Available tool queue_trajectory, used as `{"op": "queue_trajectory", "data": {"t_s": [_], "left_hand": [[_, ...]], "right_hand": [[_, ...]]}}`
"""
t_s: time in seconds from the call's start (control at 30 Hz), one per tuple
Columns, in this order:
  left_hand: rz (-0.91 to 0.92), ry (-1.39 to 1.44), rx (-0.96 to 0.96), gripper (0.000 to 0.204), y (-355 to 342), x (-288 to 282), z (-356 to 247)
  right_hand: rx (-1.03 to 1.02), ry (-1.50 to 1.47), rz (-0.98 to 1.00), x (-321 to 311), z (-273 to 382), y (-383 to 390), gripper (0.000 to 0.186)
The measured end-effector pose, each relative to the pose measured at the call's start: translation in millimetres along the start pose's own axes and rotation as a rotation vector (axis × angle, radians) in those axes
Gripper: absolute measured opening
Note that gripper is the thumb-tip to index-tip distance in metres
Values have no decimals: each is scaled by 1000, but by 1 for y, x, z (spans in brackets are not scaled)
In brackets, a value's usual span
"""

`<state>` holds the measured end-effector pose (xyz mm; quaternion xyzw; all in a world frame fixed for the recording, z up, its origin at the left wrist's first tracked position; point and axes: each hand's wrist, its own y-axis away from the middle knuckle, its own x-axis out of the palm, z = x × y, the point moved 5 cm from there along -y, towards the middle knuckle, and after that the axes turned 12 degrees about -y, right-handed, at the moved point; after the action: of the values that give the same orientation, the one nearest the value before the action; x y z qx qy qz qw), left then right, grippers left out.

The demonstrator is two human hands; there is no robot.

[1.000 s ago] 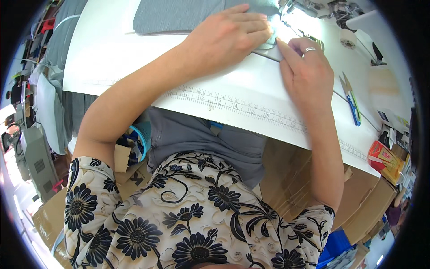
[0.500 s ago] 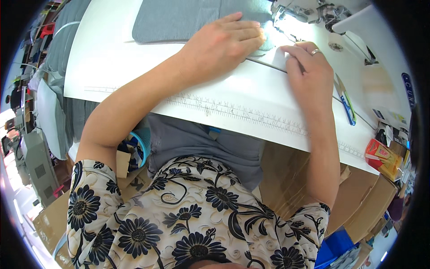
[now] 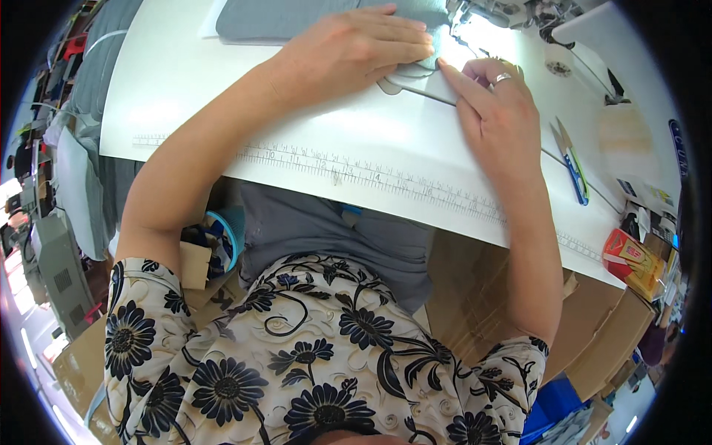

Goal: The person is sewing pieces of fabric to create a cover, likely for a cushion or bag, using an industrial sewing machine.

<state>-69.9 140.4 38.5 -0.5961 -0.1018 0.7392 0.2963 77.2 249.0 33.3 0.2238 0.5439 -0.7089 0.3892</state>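
A grey fabric piece [image 3: 259,21] lies on the white table at the far side, its right end close to the lit needle area of a sewing machine [image 3: 510,12]. My left hand [image 3: 363,46] rests flat on the fabric with its fingers stretched toward the machine. Across from it, my right hand [image 3: 495,104], wearing a ring, reaches one outstretched finger to the fabric's right edge. Its other fingers are bent, and nothing shows held in them. Beneath my left fingers a paler layer or rounded edge of the fabric peeks out.
Scissors [image 3: 572,167] with blue and green handles lie right of my right forearm. A printed ruler scale [image 3: 371,176] runs along the near table edge. Further right is a red-and-yellow package [image 3: 633,259]. Grey fabric stacks [image 3: 100,70] are at left, a blue basket [image 3: 234,233] below.
The fabric and my left hand have moved farther away from me. My right hand has shifted left, its finger now at the fabric's edge.
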Motion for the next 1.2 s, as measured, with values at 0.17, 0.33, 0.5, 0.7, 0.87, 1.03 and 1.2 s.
{"op": "queue_trajectory", "data": {"t_s": [0.17, 0.33, 0.5, 0.7, 0.87, 1.03, 1.2], "left_hand": [[-53, -28, 37, 31, -1, -4, -5], [86, 170, -86, 32, -13, 1, 1], [155, 140, -172, 26, -18, -2, 1], [-20, 157, -120, 21, -19, 14, 6], [58, 23, -134, 22, -23, 21, 5], [74, -67, -146, 19, -29, 18, -6], [154, -33, -113, 15, -35, 14, 2]], "right_hand": [[9, 39, 22, 3, 0, 0, 20], [36, 102, 21, 5, -5, 0, 20], [92, 104, 119, 7, -14, -2, 37], [117, 87, 110, 9, -20, -2, 37], [153, 96, 98, 10, -22, -3, 36], [171, 99, 75, 11, -25, -1, 34], [34, -17, -23, 2, -13, 5, 25]]}}
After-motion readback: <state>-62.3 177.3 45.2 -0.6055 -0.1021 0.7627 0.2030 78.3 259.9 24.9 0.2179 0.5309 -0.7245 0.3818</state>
